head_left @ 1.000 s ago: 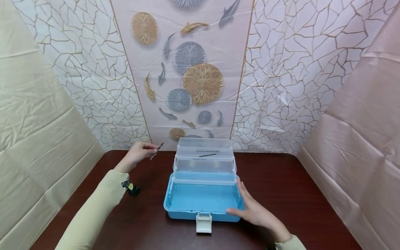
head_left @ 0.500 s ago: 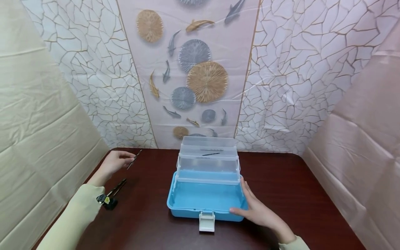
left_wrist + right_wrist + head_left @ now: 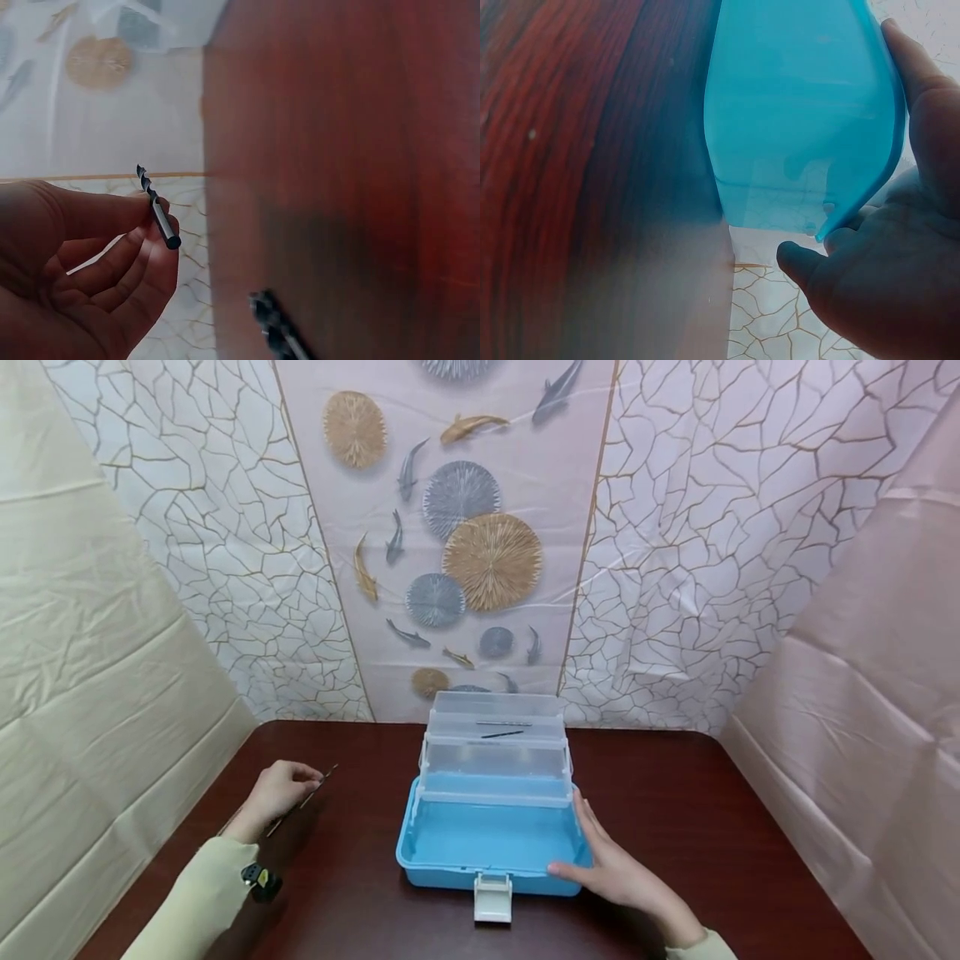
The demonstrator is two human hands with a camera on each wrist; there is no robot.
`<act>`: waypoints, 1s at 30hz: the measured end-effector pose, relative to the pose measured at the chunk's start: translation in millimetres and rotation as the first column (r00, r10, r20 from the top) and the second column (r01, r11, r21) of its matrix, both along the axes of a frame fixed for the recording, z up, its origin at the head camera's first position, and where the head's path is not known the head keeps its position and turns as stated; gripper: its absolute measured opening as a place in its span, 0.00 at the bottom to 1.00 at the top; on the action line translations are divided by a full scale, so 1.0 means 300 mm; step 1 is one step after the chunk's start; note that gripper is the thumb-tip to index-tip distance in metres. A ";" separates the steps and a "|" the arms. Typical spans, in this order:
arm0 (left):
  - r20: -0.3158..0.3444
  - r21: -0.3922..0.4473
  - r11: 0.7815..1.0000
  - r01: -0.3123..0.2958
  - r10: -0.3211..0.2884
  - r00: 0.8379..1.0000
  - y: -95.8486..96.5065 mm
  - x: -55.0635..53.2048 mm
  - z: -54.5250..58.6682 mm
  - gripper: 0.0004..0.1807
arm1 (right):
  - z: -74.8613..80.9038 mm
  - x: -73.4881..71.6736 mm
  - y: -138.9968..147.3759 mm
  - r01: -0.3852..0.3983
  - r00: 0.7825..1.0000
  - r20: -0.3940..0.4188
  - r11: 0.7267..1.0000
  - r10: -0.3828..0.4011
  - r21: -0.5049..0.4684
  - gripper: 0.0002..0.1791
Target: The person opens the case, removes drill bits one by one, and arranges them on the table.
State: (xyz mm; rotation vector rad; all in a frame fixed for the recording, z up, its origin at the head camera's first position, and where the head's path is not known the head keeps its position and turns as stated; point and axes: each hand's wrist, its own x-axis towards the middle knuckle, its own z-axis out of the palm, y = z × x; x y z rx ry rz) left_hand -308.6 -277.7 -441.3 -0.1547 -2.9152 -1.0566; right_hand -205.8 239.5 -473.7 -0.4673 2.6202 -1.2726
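Note:
My left hand (image 3: 279, 795) pinches a drill bit (image 3: 165, 225) between thumb and fingertips, low over the left side of the table. Below the hand, a dark drill bit (image 3: 274, 330) lies on the wood, cut off by the frame edge in the left wrist view and partly hidden in the head view. My right hand (image 3: 617, 870) rests at the front right corner of a blue toolbox (image 3: 491, 835), thumb along the front rim and straight fingers against the side. Two drill bits, one silver (image 3: 504, 723) and one dark (image 3: 502, 734), lie in its raised clear trays (image 3: 495, 760).
The white latch (image 3: 492, 900) hangs down at the toolbox front. A dark red wooden table (image 3: 660, 793) carries everything. Patterned cloth (image 3: 660, 568) closes off the back, and plain cloth hangs at the left and right sides.
The left hand has moved left from beside the toolbox, then down toward the table with the drill bit. It now covers part of the bits lying there. The right hand has stayed put.

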 end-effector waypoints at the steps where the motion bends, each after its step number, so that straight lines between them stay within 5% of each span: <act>1: -0.002 -0.013 1.000 -0.002 0.002 1.000 -0.005 0.003 -0.014 0.09 | -0.001 0.001 -0.002 0.001 1.000 0.004 1.000 -0.001 -0.001 0.63; 21: -0.018 -0.131 0.991 -0.006 0.003 1.000 -0.046 0.020 -0.133 0.07 | -0.005 0.003 -0.009 0.007 1.000 -0.013 1.000 -0.007 0.005 0.64; 30: -0.027 -0.177 0.984 -0.016 0.011 1.000 -0.037 0.011 -0.139 0.08 | -0.002 0.001 -0.006 0.005 1.000 -0.019 1.000 -0.005 -0.004 0.64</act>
